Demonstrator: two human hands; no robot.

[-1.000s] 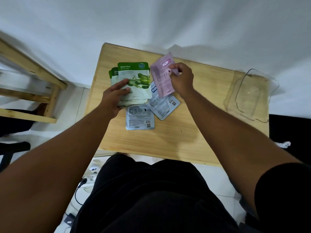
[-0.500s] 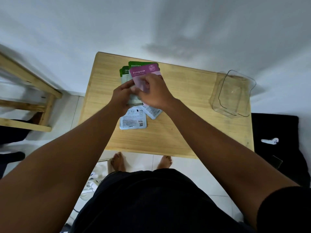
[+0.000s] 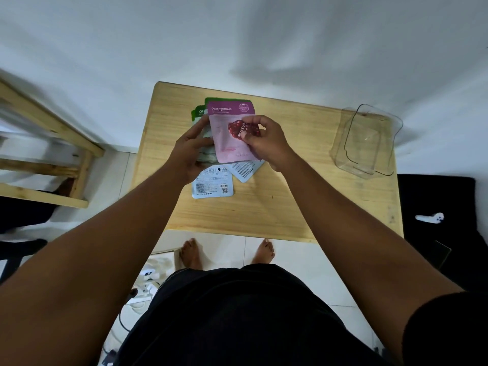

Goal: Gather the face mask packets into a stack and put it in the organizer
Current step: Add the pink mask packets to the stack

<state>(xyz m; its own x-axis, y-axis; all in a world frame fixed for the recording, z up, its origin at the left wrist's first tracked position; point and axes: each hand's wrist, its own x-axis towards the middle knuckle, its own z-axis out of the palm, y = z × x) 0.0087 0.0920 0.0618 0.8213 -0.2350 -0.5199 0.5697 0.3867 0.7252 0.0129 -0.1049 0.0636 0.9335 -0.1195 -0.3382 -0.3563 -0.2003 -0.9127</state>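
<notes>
A pink pomegranate mask packet (image 3: 227, 133) lies face up on top of a stack of green packets (image 3: 198, 113) at the table's far middle. My right hand (image 3: 264, 141) pinches the pink packet at its right side. My left hand (image 3: 191, 149) grips the stack's left edge. Two pale blue packets lie face down on the table below: one (image 3: 212, 184) near my left wrist, another (image 3: 244, 171) partly under the stack. The clear plastic organizer (image 3: 365, 140) stands empty at the table's right end.
The small wooden table (image 3: 277, 207) stands against a white wall. A wooden frame (image 3: 47, 143) is on the left. A black mat with a white earbud case (image 3: 429, 217) lies on the right. Cables and a power strip (image 3: 148, 283) lie on the floor by my feet.
My right hand brought the pink packet from the air above the table, turned it face up and laid it on the green stack. The camera view has shifted back.
</notes>
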